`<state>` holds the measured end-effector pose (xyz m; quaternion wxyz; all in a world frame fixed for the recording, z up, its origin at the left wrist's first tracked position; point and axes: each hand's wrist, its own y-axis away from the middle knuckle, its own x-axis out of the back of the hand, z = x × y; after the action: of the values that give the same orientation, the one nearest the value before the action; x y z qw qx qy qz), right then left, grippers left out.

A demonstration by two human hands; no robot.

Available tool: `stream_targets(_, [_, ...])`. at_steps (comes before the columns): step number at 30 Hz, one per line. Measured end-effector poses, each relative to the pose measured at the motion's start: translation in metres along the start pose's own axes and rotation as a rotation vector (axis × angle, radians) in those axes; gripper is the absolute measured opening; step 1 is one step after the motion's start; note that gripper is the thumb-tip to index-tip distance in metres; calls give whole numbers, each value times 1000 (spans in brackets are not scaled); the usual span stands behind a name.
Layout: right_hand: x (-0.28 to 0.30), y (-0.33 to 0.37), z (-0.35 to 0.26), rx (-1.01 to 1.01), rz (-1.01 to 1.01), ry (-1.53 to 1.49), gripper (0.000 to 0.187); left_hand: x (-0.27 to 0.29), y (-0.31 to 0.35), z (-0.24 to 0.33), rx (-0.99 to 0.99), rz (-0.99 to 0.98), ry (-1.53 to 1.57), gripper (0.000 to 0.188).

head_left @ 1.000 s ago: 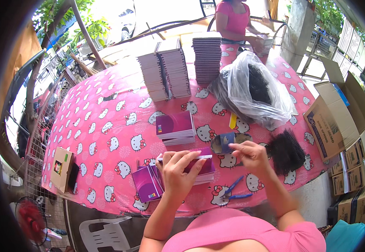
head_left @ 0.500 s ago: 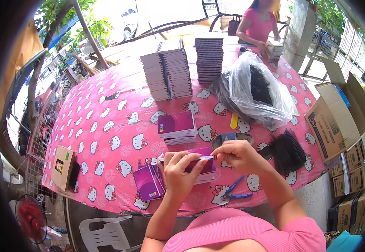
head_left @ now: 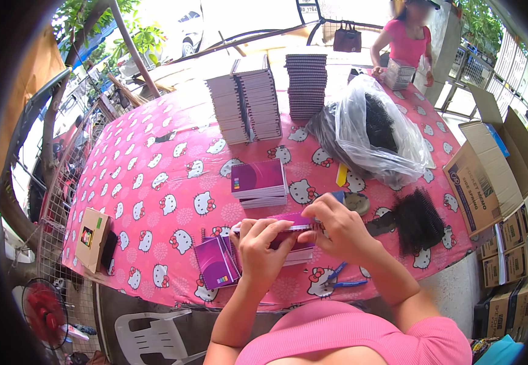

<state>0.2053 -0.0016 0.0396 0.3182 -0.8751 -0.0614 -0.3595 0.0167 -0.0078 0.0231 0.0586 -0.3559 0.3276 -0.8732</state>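
Note:
Between my hands a purple-covered notebook [head_left: 299, 229] is tilted up, its long bound edge toward me. My left hand [head_left: 263, 248] is closed round its left part, thumb below and fingers over the top. At its right end my right hand [head_left: 339, 228] closes its thumb and fingers on the corner; any small piece there is hidden. Under the hands lies a stack of purple notebooks [head_left: 300, 255]. Several spiral-bound purple notebooks [head_left: 217, 263] lie beside my left wrist. Another purple stack [head_left: 258, 180] stands just beyond. Blue-handled pliers [head_left: 344, 282] lie near my right forearm.
Tall notebook stacks [head_left: 246, 106] and a dark spiral-bound stack [head_left: 307, 88] stand farther back. Right of them are a clear plastic bag [head_left: 379, 131] and loose black coils [head_left: 419, 222]. A roll of tape [head_left: 356, 202], open carton [head_left: 474, 176] and small box [head_left: 92, 239] surround the area. A co-worker [head_left: 405, 45] stands beyond.
My right hand has shifted slightly, its fingers now over the notebook's right corner. My left hand keeps its hold. The co-worker has moved right and more upright, with a notebook stack at the hands.

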Motion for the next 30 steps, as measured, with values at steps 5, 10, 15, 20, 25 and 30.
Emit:
stream_targets(5, [1, -4, -12, 4, 52, 20, 16, 0, 1, -1, -6, 15, 3, 25])
stream_targets(10, [-6, -1, -9, 72, 30, 136, 15, -2, 1, -2, 2, 11, 18, 25])
stream_targets(15, [8, -2, 22, -133, -115, -25, 12, 2, 5, -4, -48, 16, -12, 28])
stream_targets(20, [0, 67, 176, -274, -229, 484, 58, -6, 4, 0, -6, 11, 43, 30])
stream_targets(25, [-13, 50, 173, -516, -286, 317, 63, -9, 3, -5, -40, 20, 47, 33])
stream_targets(30, [29, -14, 107, -119, -166, -903, 45, -13, 0, 1, 70, 7, 98, 41])
